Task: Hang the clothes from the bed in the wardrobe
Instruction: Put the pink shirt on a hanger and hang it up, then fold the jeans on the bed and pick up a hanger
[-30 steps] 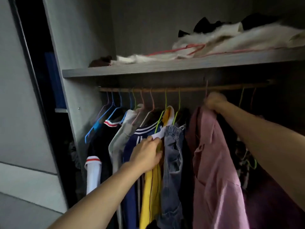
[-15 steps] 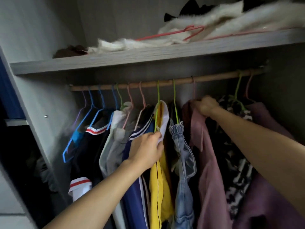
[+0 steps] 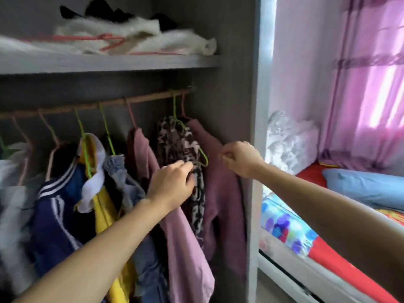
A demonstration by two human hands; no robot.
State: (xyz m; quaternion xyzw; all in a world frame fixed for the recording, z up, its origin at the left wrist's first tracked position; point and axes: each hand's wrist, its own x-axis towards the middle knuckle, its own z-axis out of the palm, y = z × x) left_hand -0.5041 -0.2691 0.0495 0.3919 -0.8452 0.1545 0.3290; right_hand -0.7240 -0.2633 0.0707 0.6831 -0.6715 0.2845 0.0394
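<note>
— While both arms reach into the wardrobe, take the surroundings first. What encloses them?

— Grey wood-grain panels. Shelf overhead. On it a heap of white fluffy fabric, black cloth behind, and a pink wire hanger lying in the fluff. Wooden rail just under the shelf, slanting in this view. Right of the side panel is the bed: red sheet, bright blue-and-purple print along its near edge. Smooth blue pillow on it. Crinkled clear plastic bundle at the far end. Sheer purple curtain beyond, lit from behind.

— And the clothes?

— Hung on the rail on thin wire hangers, green and pink. Left to right: navy top with white stripes, yellow garment, gathered denim, matte pink shirt, black-and-white patterned garment on a green hanger, then a mauve garment last, beside the panel. Far left end is too blurred to read.

— Hands?

— Left hand: fingers curled into the patterned garment's folds, gripping it below the hanger's shoulder. Right hand: closed tight, thumb against forefinger, pinching the mauve garment's right shoulder edge, close to the panel. The two hands are near each other, not touching.
</note>
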